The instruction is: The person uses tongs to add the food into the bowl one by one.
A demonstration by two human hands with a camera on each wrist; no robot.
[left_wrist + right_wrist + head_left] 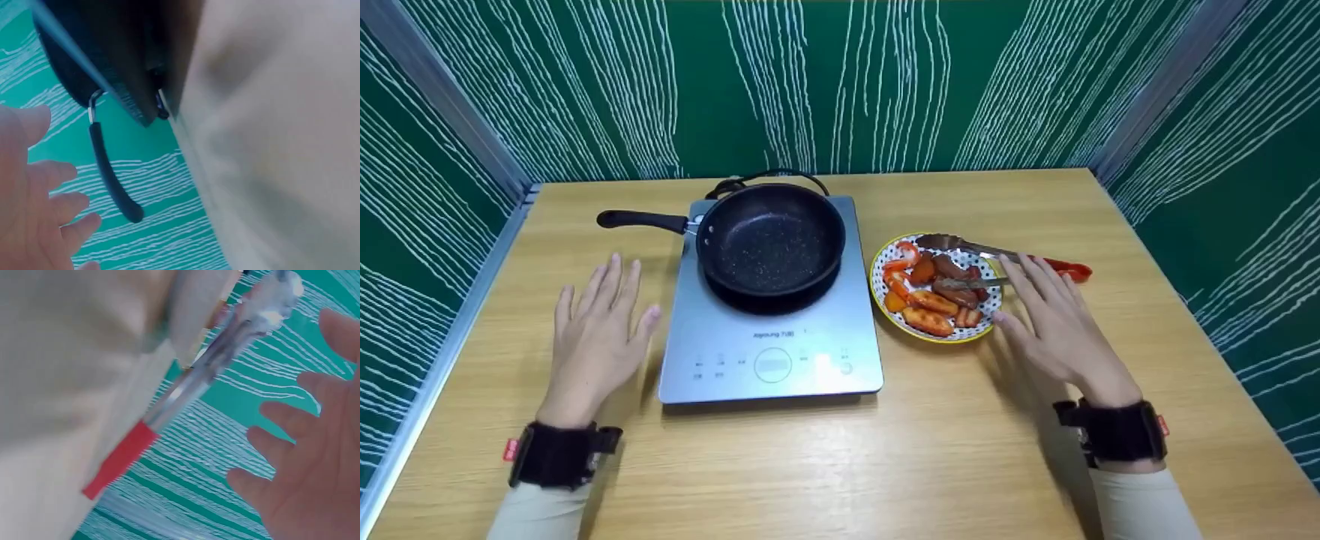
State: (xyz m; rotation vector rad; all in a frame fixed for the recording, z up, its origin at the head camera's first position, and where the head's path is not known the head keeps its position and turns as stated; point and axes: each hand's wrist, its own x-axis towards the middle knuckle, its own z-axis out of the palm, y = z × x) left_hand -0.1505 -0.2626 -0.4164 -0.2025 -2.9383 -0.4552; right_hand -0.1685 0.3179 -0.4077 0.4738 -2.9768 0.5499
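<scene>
My left hand hovers with spread fingers left of the induction cooker, holding nothing. Beyond its fingertips, the frying pan's black handle points left; the bare black frying pan sits on the cooker. My right hand, fingers extended, is above the table at the right side of a spotted, yellow-rimmed plate. Metal tongs with red handles lie across that plate, partly hidden in the head view behind the right fingers. On the plate are shrimp, sausage pieces and browned chunks of food.
A black cord loops behind the cooker. Green walls with white streaks enclose the wooden table at the back and both sides. Black straps circle both wrists.
</scene>
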